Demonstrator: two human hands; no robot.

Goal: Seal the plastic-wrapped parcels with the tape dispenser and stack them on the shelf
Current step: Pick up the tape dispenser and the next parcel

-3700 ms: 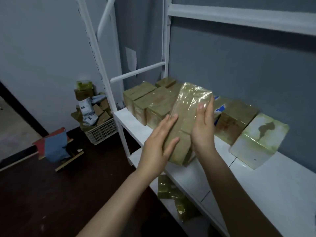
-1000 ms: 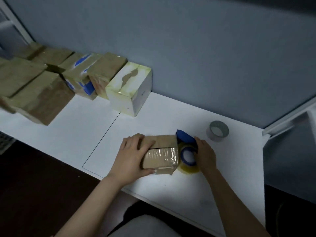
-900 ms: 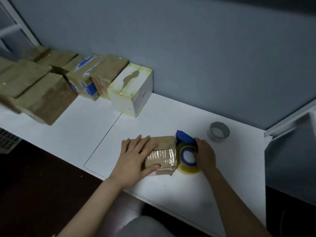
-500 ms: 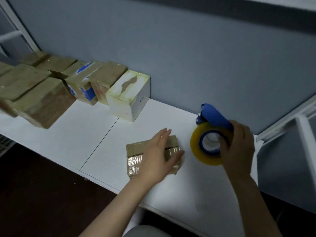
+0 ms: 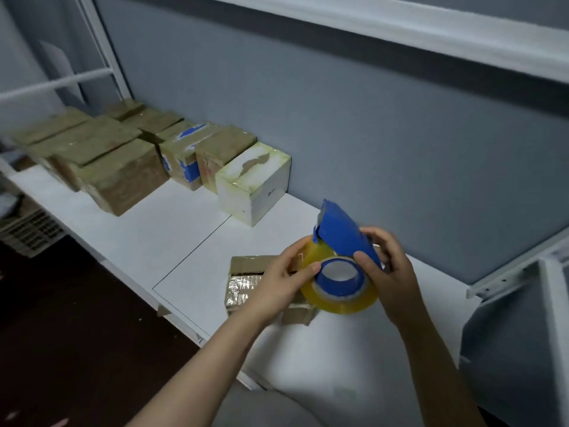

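L hand (image 5: 277, 282) now off crinkly film-wrapped cardboard parcel (image 5: 246, 285), pinches glossy yellowish tape roll (image 5: 345, 306); R hand (image 5: 394, 275) grips blue plastic dispenser (image 5: 341, 232).

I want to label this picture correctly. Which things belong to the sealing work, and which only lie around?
Belonging to the job: blue plastic tape dispenser, gripped by left hand and right hand; brown plastic-wrapped cardboard parcel; row of taped brown parcels; white shelf board.
Just lying about: white slotted basket on the floor; pale sheet on the wall.
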